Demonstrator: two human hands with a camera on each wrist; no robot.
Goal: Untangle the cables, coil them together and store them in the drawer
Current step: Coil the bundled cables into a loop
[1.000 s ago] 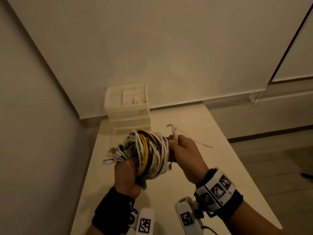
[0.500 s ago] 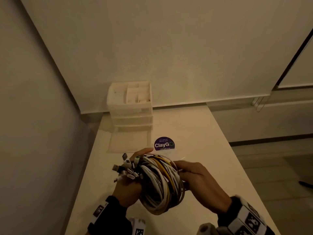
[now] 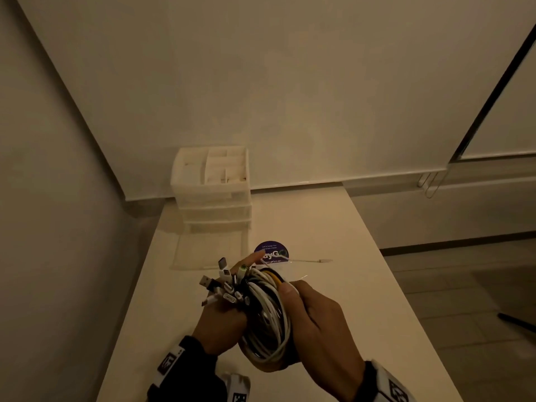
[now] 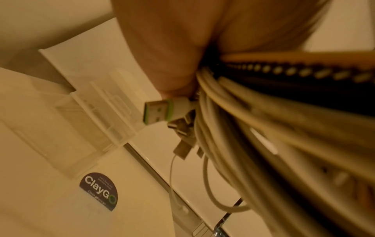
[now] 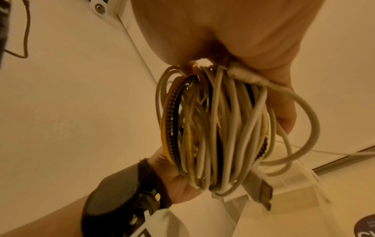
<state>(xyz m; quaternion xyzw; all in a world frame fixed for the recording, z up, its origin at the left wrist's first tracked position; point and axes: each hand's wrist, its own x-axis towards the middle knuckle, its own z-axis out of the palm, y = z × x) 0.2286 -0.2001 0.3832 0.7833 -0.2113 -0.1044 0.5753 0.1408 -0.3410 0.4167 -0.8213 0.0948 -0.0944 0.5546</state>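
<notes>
The cables (image 3: pixel 268 317) are mostly white, with a yellow one, black ones, and a black one dotted with pale specks. One plug (image 4: pixel 159 111) is white edged in green. The sticker (image 3: pixel 271 252) is purple with white lettering. The table (image 3: pixel 333 227) is cream, the drawers (image 3: pixel 211 198) translucent white.

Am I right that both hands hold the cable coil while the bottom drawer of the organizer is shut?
Not quite: the bottom drawer is pulled open, as the head view shows. Both the left hand and right hand do hold the cable coil.
</notes>
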